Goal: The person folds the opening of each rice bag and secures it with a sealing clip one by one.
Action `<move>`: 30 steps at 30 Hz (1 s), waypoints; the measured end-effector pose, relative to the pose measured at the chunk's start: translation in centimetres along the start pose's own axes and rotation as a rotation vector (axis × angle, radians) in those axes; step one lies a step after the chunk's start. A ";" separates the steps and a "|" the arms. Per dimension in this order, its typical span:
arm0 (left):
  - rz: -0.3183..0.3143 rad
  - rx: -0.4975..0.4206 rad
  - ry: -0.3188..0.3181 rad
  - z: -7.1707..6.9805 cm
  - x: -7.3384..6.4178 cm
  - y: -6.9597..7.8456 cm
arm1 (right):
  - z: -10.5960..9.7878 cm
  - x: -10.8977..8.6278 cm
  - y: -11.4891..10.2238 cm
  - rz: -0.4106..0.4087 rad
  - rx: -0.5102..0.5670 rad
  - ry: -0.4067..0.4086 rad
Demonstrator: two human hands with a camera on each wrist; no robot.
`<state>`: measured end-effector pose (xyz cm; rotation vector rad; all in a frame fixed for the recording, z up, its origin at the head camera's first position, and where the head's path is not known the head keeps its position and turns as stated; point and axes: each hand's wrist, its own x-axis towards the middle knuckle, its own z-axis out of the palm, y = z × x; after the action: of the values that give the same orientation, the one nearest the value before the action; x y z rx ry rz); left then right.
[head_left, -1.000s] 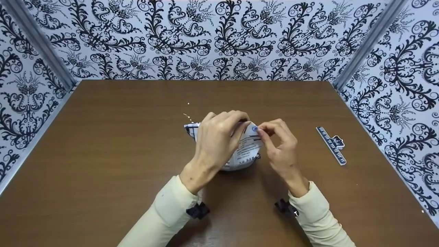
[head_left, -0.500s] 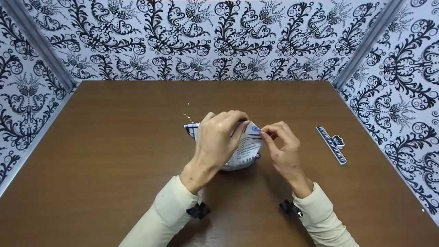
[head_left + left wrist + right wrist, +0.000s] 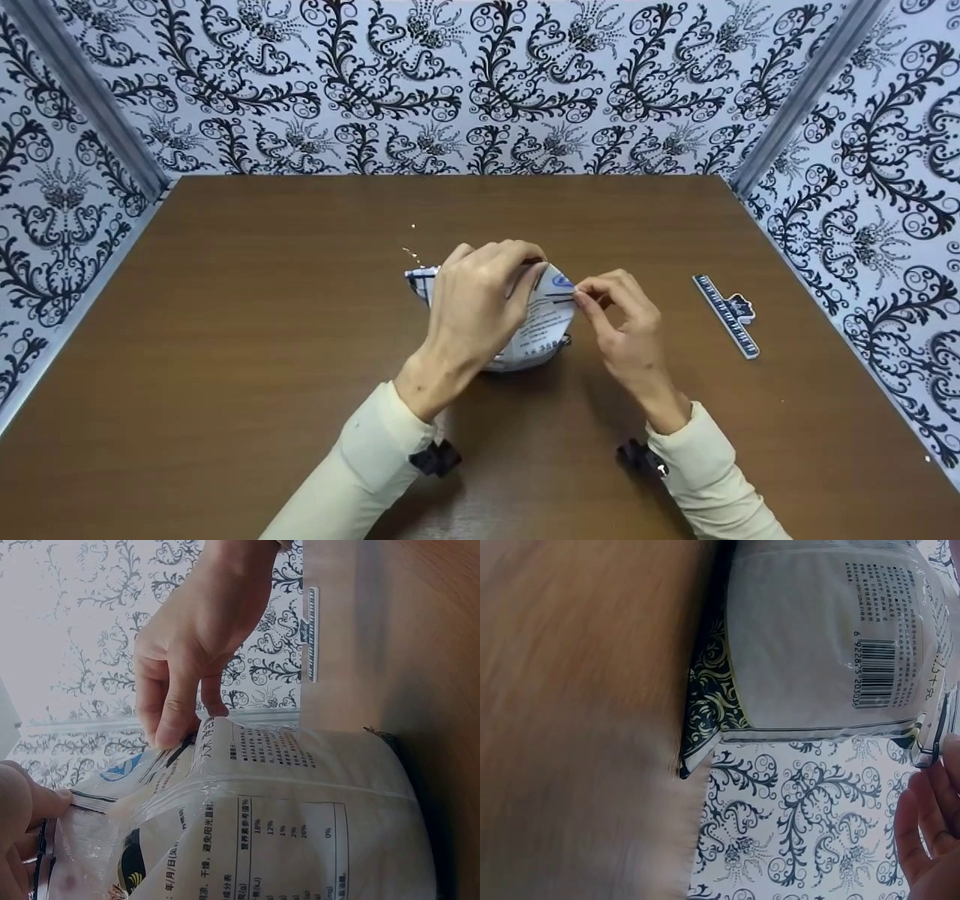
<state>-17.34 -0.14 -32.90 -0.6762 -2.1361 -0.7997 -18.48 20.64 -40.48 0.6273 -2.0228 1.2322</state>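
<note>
A bag of rice (image 3: 544,322), pale plastic with dense print, stands upright at the middle of the table. A nutrition table (image 3: 289,840) shows on it in the left wrist view, a barcode (image 3: 875,675) in the right wrist view. My left hand (image 3: 480,307) holds the folded top of the bag, fingers over the far side and thumb on the near side. With thumb and index finger, my right hand (image 3: 622,319) pinches the right edge of that top, beside a blue oval mark (image 3: 561,280). Part of the bag is hidden behind my left hand.
A long-barred clip (image 3: 727,315), blue and white, lies on the brown table (image 3: 225,337) to the right. Small pale specks (image 3: 412,256) are scattered behind the bag. Patterned walls (image 3: 480,90) enclose the back and sides.
My right hand has slid slightly right and toward me along the bag's top edge, uncovering more of the blue mark. My left hand keeps its hold in place.
</note>
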 end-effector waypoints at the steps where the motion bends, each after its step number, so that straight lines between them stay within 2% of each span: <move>1: 0.001 0.000 0.000 0.0 0.0 0.0 | 0.0 0.0 0.0 -0.001 -0.003 -0.001; 22: 0.001 -0.008 -0.026 -0.3 0.1 0.0 | -0.6 -0.5 0.9 -0.013 -0.035 -0.024; 30: -0.008 -0.003 -0.042 -0.4 0.1 0.0 | -0.8 -0.6 1.0 0.009 -0.026 -0.036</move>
<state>-17.22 -0.38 -32.66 -0.6928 -2.1771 -0.7995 -18.56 21.82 -41.28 0.6322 -2.0700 1.2063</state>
